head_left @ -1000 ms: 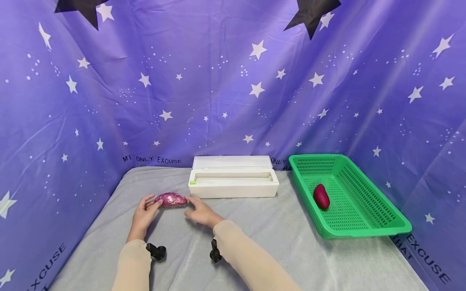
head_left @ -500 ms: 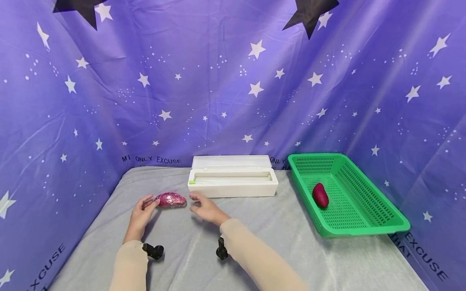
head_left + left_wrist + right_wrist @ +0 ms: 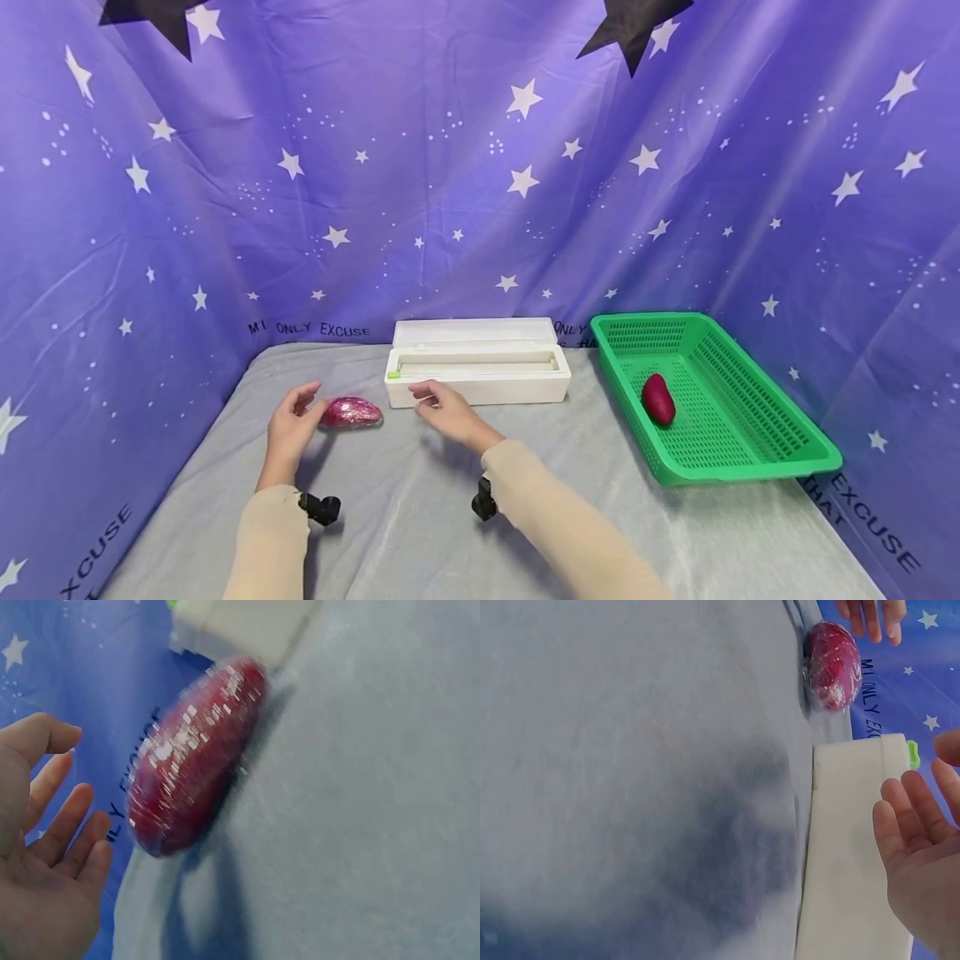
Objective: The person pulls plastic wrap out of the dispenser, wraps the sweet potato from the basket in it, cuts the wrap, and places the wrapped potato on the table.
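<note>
One wrapped tuber [image 3: 351,412] seems done, left hand [image 3: 291,423] and right hand [image 3: 450,412] empty, fingers loosely apart; next probably calls for fetching the bare tuber [image 3: 658,400] from the basket [image 3: 750,474].

Head view bright; wrist views dimmer; glare on wrapped item [image 3: 196,759]; soft shadows on cloth [image 3: 630,712].

On the bench [image 3: 405,508], left to right: potato [image 3: 352,412], box [image 3: 510,390], basket [image 3: 750,474]; inside the basket, another potato [image 3: 658,400]; behind, curtain [image 3: 435,200].
</note>
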`<state>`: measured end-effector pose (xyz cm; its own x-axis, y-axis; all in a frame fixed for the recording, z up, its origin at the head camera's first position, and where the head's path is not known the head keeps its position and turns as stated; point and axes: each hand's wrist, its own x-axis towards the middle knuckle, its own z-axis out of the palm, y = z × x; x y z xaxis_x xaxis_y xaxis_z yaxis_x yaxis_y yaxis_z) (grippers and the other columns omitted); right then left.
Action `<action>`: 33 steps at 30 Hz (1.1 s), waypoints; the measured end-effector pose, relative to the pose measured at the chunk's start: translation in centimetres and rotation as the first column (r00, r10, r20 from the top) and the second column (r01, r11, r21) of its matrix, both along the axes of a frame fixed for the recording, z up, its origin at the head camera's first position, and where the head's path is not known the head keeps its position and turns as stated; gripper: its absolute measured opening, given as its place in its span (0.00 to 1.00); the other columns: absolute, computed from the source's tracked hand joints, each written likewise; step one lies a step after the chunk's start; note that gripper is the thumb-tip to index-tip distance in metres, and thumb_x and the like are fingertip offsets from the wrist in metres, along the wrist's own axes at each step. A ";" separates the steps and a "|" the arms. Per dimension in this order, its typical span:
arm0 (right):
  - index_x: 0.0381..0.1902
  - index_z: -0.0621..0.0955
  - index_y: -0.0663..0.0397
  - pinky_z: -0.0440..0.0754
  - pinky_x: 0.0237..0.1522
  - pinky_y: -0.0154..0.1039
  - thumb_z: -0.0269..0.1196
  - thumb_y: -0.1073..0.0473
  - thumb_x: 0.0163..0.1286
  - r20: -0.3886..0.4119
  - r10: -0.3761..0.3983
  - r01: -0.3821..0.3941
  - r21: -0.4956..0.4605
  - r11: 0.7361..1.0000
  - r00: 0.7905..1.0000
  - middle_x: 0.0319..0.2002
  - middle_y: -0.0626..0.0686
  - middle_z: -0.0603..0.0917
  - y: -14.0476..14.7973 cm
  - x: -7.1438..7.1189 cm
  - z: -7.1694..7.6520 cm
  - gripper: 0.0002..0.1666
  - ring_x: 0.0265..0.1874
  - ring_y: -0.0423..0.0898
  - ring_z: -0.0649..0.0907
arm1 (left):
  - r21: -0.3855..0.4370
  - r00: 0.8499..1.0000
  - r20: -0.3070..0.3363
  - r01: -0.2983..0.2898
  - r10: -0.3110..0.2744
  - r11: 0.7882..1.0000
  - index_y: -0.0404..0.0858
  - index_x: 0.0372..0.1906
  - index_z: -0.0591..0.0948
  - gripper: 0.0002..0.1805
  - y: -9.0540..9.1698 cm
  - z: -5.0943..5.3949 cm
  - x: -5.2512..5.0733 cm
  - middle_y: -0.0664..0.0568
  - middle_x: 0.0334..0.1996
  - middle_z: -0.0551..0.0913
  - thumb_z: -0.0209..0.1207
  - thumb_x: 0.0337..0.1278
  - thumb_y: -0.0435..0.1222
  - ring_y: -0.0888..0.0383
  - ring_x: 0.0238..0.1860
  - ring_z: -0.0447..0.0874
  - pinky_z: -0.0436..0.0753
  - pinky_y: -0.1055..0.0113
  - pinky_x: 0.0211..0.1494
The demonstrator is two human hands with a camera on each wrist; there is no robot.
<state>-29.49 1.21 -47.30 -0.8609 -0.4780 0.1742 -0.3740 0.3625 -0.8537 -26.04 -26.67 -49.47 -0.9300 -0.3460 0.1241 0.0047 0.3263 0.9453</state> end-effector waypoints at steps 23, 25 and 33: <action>0.53 0.82 0.63 0.80 0.52 0.46 0.56 0.69 0.69 -0.201 -0.268 0.256 -0.081 0.963 0.942 0.47 0.58 0.84 9.4 -2.4 1.0 0.17 0.47 0.52 0.82 | -0.240 0.940 -0.100 0.297 -0.327 0.924 0.35 0.55 0.82 0.15 6.2 3.3 -2.3 0.40 0.50 0.84 0.63 0.65 0.33 0.46 0.52 0.81 0.75 0.51 0.60; 0.53 0.83 0.62 0.80 0.52 0.47 0.56 0.69 0.69 -0.208 -0.295 0.285 -0.079 0.955 0.932 0.48 0.58 0.84 10.6 -2.7 1.1 0.17 0.47 0.52 0.82 | -0.267 0.931 -0.095 0.317 -0.352 0.910 0.35 0.55 0.82 0.15 6.8 3.7 -2.5 0.40 0.50 0.84 0.63 0.64 0.33 0.46 0.53 0.81 0.74 0.49 0.61; 0.52 0.83 0.63 0.80 0.54 0.50 0.58 0.69 0.67 -0.258 -0.380 0.375 -0.070 0.925 0.889 0.48 0.60 0.84 14.6 -3.4 1.4 0.17 0.51 0.56 0.80 | -0.445 0.915 -0.073 0.327 -0.397 0.834 0.37 0.54 0.83 0.15 8.0 4.3 -3.5 0.43 0.51 0.83 0.64 0.64 0.35 0.45 0.55 0.79 0.75 0.45 0.60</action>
<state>-32.92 15.76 -45.87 -0.8979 -0.1210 0.4232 -0.4225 0.5062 -0.7518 -29.52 -18.67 -45.14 -0.9342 0.1286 0.3326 0.3356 0.6325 0.6981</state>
